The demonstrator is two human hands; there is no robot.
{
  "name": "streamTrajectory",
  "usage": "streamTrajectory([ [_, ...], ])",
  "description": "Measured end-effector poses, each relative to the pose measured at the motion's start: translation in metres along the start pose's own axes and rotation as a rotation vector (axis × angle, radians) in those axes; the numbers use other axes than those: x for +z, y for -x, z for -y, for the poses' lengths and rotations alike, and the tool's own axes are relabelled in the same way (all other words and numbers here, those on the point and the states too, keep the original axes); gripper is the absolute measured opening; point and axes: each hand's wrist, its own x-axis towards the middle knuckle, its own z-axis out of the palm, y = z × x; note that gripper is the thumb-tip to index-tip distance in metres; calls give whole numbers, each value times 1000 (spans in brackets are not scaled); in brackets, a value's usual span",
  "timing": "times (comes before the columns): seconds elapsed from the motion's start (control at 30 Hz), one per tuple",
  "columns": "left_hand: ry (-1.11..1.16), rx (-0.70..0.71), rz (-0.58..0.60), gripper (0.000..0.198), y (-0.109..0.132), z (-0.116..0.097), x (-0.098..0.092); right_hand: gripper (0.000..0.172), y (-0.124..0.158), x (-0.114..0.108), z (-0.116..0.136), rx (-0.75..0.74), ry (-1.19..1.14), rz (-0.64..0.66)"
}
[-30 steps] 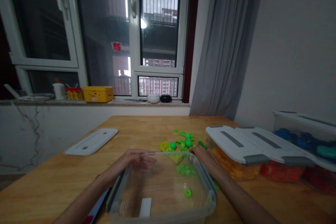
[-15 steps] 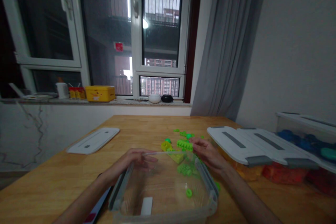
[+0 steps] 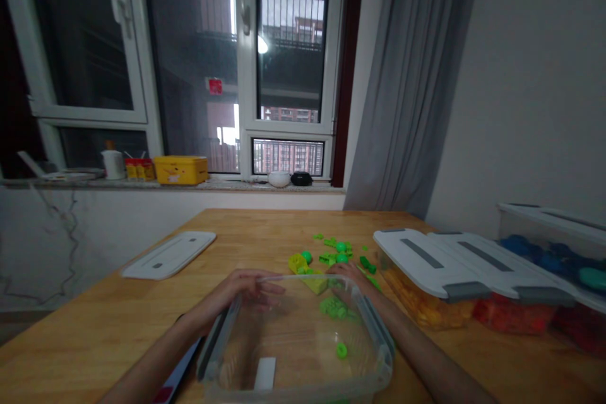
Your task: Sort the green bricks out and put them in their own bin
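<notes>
A clear plastic container (image 3: 379, 353) with grey side clips stands on the wooden table right in front of me. A few green pieces (image 3: 337, 309) lie inside it near the far right corner, and a single green ring (image 3: 341, 350) lies further in. My left hand (image 3: 246, 287) grips the container's far left rim, with the fingers draped over the edge. My right hand (image 3: 349, 278) rests palm down at the far right corner of the rim, beside a pile of loose green pieces (image 3: 338, 252) and a yellow-green piece (image 3: 298, 262). Its fingertips are hidden.
A white lid (image 3: 168, 254) lies on the table to the left. At the right stand lidded boxes with orange (image 3: 416, 300), red (image 3: 506, 315) and blue (image 3: 549, 252) pieces. A yellow box (image 3: 180, 170) and a white cup (image 3: 113, 164) sit on the windowsill.
My right hand, which held a green strip of bricks raised half a second ago, has dropped to the container's far right corner, and the strip is out of sight. The left hand stayed on the rim.
</notes>
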Motion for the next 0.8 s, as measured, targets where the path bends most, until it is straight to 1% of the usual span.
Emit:
streamTrajectory([
  [0.07,-12,24,-3,47,2,-1,2,25,1,-4,2,-30,-14,0],
  [0.1,-13,33,-4,47,3,-2,3,25,1,-8,4,-29,-41,-24],
  [0.17,-6,34,2,46,3,-2,4,23,1,-20,9,29,-134,-117],
  [0.27,-6,39,12,46,2,-2,4,28,0,-39,23,141,-385,-262],
  [0.37,-13,52,15,48,1,-2,3,34,3,-52,41,156,-670,-308],
  [0.43,-11,40,3,48,2,-3,3,34,7,-57,52,149,-803,-303],
  [0.5,-11,29,-7,48,2,-3,4,33,11,-58,59,143,-878,-283],
  [0.53,-9,26,-7,48,3,-4,4,33,12,-58,61,139,-882,-271],
  [0.6,-4,28,-2,47,3,-4,5,33,14,-57,63,127,-816,-217],
  [0.7,-8,25,2,48,3,-4,5,33,15,-54,60,120,-684,-40],
  [0.73,-8,27,3,49,3,-4,5,33,15,-52,57,133,-689,-2],
  [0.8,-5,22,5,49,3,-4,5,35,16,-49,51,191,-782,-6],
])
